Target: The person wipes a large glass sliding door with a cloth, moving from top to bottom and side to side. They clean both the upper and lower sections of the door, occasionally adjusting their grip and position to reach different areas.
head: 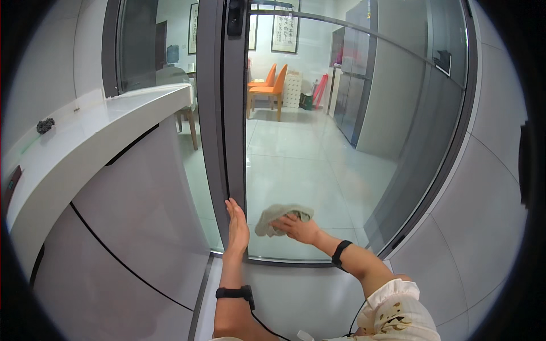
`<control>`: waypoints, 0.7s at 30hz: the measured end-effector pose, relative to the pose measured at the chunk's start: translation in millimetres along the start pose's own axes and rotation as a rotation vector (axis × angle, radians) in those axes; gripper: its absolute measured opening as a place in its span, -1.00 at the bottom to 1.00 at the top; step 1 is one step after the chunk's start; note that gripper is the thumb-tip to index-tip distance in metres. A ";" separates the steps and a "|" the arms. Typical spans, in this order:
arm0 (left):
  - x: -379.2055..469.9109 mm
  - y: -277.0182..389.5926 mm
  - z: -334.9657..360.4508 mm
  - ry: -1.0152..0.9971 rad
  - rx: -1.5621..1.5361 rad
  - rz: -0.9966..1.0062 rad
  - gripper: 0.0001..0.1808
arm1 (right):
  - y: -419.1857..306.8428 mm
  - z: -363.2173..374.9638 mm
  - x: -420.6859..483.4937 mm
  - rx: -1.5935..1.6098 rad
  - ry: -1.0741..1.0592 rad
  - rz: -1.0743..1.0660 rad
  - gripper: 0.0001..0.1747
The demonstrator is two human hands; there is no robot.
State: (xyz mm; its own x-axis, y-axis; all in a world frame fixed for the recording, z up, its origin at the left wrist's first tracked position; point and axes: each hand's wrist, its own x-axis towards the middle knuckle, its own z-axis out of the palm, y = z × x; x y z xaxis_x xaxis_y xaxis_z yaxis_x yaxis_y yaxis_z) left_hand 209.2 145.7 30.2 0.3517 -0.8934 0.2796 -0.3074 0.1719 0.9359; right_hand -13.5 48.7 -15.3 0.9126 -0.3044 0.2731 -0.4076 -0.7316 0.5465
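A glass sliding door (298, 179) with a dark grey frame stands upright before me. My right hand (298, 226) presses a crumpled grey-green cloth (273, 215) against the lower part of its pane. The cloth shows above and to the left of my fingers. Left of it, my left hand (238, 226) rests edge-on along the door's vertical frame (234, 128), fingers pointing up and holding nothing. Both wrists wear black bands. Higher up on the frame sits a dark handle or lock (235, 17).
On the left, a white counter (85, 123) above pale cabinets carries a small dark clump (45, 125). A tiled wall (477, 221) rises on the right. Through the glass show orange chairs (273, 87), a refrigerator (352, 85) and framed calligraphy (285, 32).
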 end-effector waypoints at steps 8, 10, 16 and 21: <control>-9.7 10.6 -2.5 0.038 0.013 -0.022 -0.10 | 29.7 8.8 -10.9 0.181 -0.058 -0.078 -0.28; -9.3 11.8 -3.5 0.033 0.001 -0.040 -0.10 | 60.4 -31.3 -10.8 -0.020 0.064 -0.010 -0.33; -8.2 12.4 -1.2 0.042 -0.064 -0.081 -0.11 | 165.0 -177.4 32.9 -0.288 0.257 0.018 -0.23; -7.0 12.9 8.8 0.006 -0.074 -0.074 -0.11 | 238.0 -290.3 80.8 -0.525 0.429 0.123 -0.24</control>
State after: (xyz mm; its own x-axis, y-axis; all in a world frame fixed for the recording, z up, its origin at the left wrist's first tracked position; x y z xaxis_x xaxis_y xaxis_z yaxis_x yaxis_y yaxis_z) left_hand 195.0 150.5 38.4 0.3763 -0.9022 0.2106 -0.2142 0.1364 0.9672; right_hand -46.5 27.0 366.6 0.8090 -0.0186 0.5875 -0.5680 -0.2821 0.7732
